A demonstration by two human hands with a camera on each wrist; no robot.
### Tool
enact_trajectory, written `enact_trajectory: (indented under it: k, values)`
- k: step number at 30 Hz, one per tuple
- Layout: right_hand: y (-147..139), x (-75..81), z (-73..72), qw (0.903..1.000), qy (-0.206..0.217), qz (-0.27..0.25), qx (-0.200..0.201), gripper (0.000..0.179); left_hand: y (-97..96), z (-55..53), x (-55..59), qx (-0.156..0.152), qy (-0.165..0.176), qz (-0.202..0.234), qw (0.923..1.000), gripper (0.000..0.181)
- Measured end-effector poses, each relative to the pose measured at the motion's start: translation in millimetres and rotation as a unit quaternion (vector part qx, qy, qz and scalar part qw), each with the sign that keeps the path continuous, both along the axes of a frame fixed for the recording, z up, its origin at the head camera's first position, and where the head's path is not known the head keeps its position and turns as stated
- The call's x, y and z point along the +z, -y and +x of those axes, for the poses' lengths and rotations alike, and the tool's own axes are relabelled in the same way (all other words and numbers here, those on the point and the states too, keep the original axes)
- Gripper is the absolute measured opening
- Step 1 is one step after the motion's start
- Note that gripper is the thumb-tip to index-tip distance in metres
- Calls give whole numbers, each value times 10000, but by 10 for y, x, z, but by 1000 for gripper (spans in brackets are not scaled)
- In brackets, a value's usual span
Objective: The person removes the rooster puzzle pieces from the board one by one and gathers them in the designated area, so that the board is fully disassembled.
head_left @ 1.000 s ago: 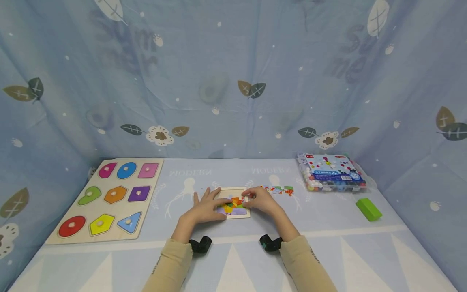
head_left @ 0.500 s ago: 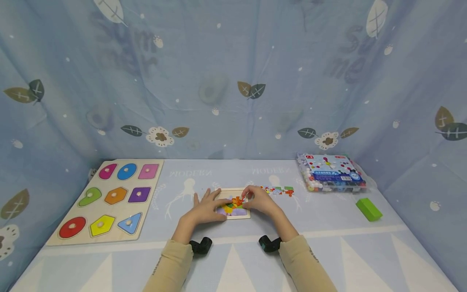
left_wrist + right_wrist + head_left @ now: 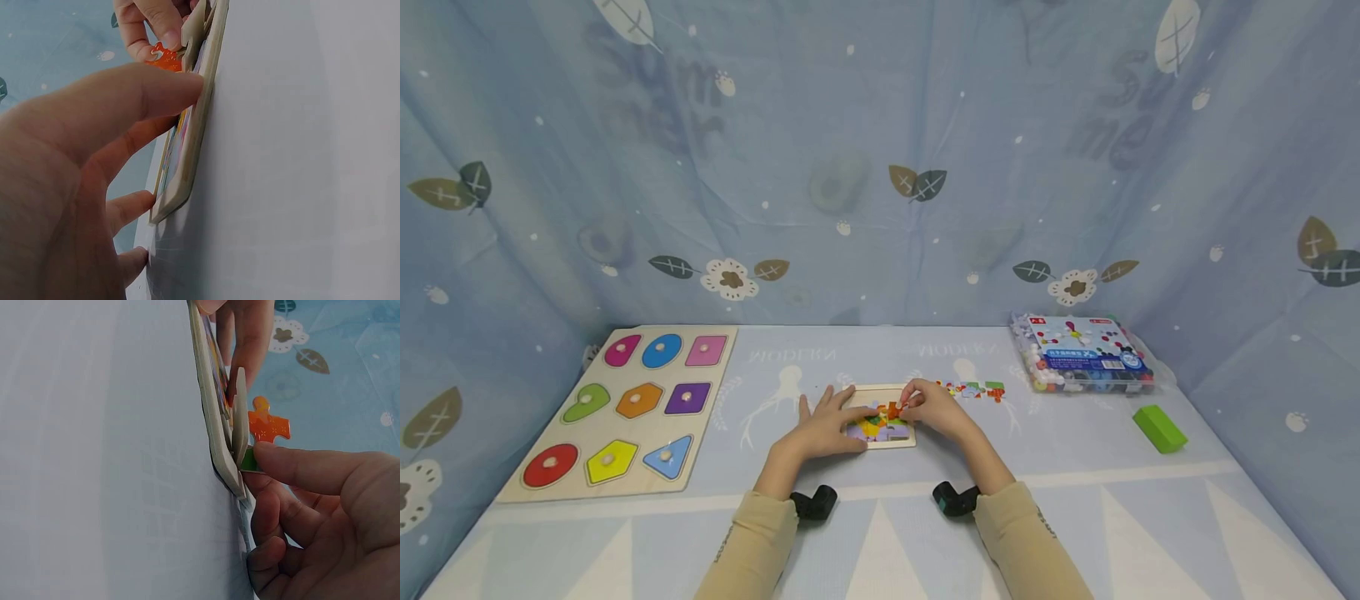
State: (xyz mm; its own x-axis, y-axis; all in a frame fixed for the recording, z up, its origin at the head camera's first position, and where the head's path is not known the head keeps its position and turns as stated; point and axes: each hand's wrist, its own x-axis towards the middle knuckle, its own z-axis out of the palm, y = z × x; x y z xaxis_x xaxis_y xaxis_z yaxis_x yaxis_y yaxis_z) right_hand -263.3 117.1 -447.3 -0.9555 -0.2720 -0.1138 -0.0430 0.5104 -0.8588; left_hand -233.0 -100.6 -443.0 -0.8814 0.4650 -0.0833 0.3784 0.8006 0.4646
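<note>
A small wooden jigsaw tray (image 3: 886, 444) with a colourful picture lies on the table, partly covered by both hands. My left hand (image 3: 823, 427) rests spread on its left side. In the left wrist view, the thumb (image 3: 169, 94) presses the near rim and the other fingers reach across the far side. My right hand (image 3: 936, 410) pinches an orange-red jigsaw piece (image 3: 269, 427) at the tray's right part. A green patch shows beside that thumb. Next to it, another piece (image 3: 240, 419) stands tilted up out of the tray, seen edge-on.
Several loose jigsaw pieces (image 3: 973, 390) lie behind the right hand. A wooden shape board (image 3: 647, 425) is at the left. A clear box of coloured beads (image 3: 1086, 354) and a green block (image 3: 1160, 429) stand at the right. A patterned curtain (image 3: 880, 167) hangs behind.
The right hand's fingertips have shifted slightly with the orange-red piece. At the tray's lower right, the lavender picture area now looks broken by a tilted piece. The left hand has stayed still.
</note>
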Motion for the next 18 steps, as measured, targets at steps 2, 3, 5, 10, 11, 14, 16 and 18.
enact_trajectory:
  k: [2,3,5,10,11,14,16,18]
  values:
    - [-2,4,-1,10000,-17,-3,26,16,-1,-2,0,1,9,31,10000,52]
    - [-4,5,-2,10000,-5,-3,38,16,-1,-4,-3,6,13,59,10000,51]
    - [-6,6,-3,10000,-43,14,84,15,1,-9,-10,18,19,171,9999,49]
    - [-12,0,-6,9998,-104,25,151,15,-10,-12,-7,-125,91,519,9985,42]
    - [-13,-1,-6,9998,-108,29,156,15,-18,-8,0,-217,132,521,9983,42]
    - [-14,2,-3,9998,-123,43,154,15,-53,5,26,-528,356,432,9970,47]
    - [-12,8,0,9998,-138,77,139,14,-79,22,45,-702,513,363,9955,49]
    - [-9,11,2,9998,-136,96,130,15,-100,40,62,-772,650,355,9943,50]
